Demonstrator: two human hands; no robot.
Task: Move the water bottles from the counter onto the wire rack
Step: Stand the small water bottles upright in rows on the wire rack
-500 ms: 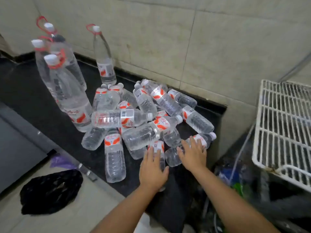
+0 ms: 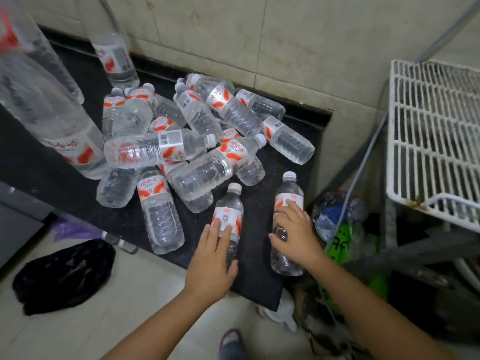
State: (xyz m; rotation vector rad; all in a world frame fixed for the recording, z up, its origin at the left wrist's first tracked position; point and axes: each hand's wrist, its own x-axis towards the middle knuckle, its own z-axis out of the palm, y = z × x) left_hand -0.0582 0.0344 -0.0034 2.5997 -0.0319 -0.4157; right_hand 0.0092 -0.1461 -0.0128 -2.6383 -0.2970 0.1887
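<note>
A heap of several small clear water bottles (image 2: 197,141) with orange-and-white labels lies on the black counter (image 2: 259,281). My left hand (image 2: 210,263) is wrapped around one small bottle (image 2: 230,203) at the counter's front edge. My right hand (image 2: 296,235) grips a second small bottle (image 2: 288,196) just to the right of it. Both held bottles are drawn apart from the heap, caps pointing away from me. The white wire rack (image 2: 436,141) stands to the right, bare, a gap away from the counter.
Several large bottles (image 2: 59,131) stand at the counter's left and back. A tiled wall runs behind. A black bag (image 2: 65,276) lies on the floor at left. Bagged clutter (image 2: 337,229) and a cable fill the gap under the rack. A shoe (image 2: 231,344) shows below.
Both hands have closed on a small bottle each and pulled them out of the heap toward the counter's front edge. The camera has moved closer and to the right.
</note>
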